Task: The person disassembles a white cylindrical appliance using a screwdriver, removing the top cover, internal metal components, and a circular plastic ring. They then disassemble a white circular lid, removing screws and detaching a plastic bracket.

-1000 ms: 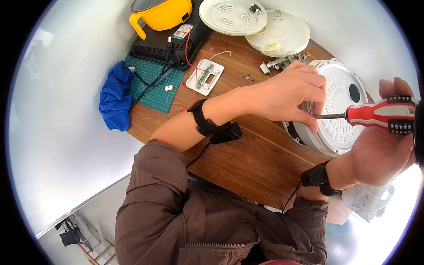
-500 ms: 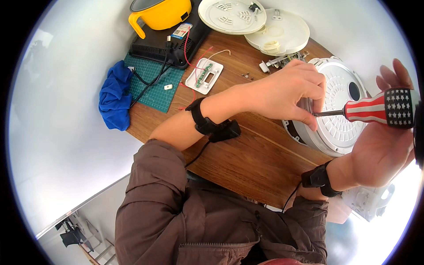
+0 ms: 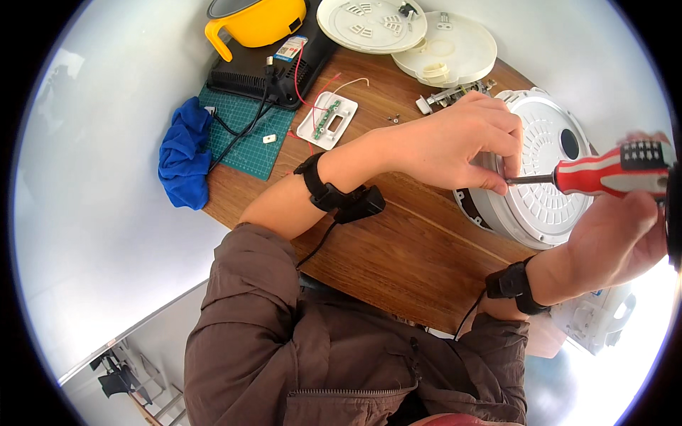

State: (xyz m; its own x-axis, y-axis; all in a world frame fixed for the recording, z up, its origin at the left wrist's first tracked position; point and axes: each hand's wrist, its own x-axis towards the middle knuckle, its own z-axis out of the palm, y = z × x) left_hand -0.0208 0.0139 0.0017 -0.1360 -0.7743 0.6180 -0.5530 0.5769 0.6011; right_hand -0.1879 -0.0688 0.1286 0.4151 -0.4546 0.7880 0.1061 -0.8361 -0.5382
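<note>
My right hand point(image 3: 604, 245) holds a screwdriver point(image 3: 597, 176) with a red, white and black star-patterned handle, its thumb and fingers on the handle near the right edge. The shaft points left, level, across a round white appliance housing point(image 3: 543, 199) with rings of slots and a dark oval hole. My left hand point(image 3: 465, 145) reaches over from the left, thumb and fingertips pinched together at the screwdriver's tip. Whatever small piece sits between those fingertips is too hidden to make out. The housing stands beneath both hands, partly covered by the left fingers.
A white panel point(image 3: 341, 126) with a green circuit strip and wires lies mid-table, near small screws point(image 3: 393, 119). Behind are round white covers point(image 3: 455, 60), metal parts point(image 3: 455, 97) and a yellow-handled pot point(image 3: 263, 27) on a black base. A green mat point(image 3: 245, 153) and blue cloth point(image 3: 185, 160) lie left.
My right hand has shifted its grip, from fingers spread around the handle to thumb and fingers closed upon it, and the handle has turned. My left hand stays nearly where it was.
</note>
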